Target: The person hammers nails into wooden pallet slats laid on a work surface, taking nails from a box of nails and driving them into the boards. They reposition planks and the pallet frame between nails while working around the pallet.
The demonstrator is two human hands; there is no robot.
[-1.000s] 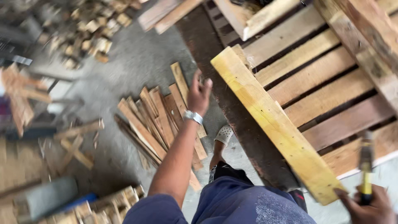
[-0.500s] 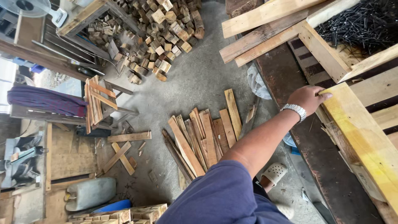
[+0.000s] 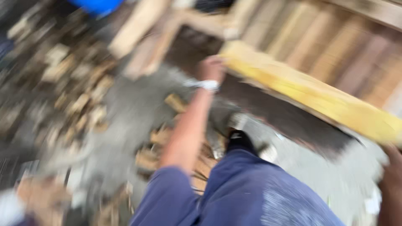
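**Two hands at one yellow plank**

One long yellow plank point(image 3: 318, 98) is lying slantwise across a slatted wooden pallet point(image 3: 326, 46), running from the upper middle down toward the right edge. The left hand point(image 3: 211, 67) is resting at the plank's upper end, the arm stretching out straight from a blue sleeve point(image 3: 167, 201), a pale band point(image 3: 207, 85) sitting on the wrist. The picture is smearing badly, so whether those fingers are curling round the wood or merely lying against it I cannot tell. The right hand point(image 3: 391, 184) is showing only as a sliver at the right edge, just below the plank's lower end; its grip is likewise impossible to judge.

Beneath the arm, loose wood strips point(image 3: 176, 146) are lying in a heap on the grey floor point(image 3: 130, 109). A shoe point(image 3: 238, 140) is standing beside them, close to a dark board point(image 3: 284, 121) under the plank. Small wood blocks point(image 3: 67, 96) are scattering over the floor at the left. Pale beams point(image 3: 142, 37) are crossing above the hand, probably propped timber, and something blue point(image 3: 98, 5) is sitting at the top edge.
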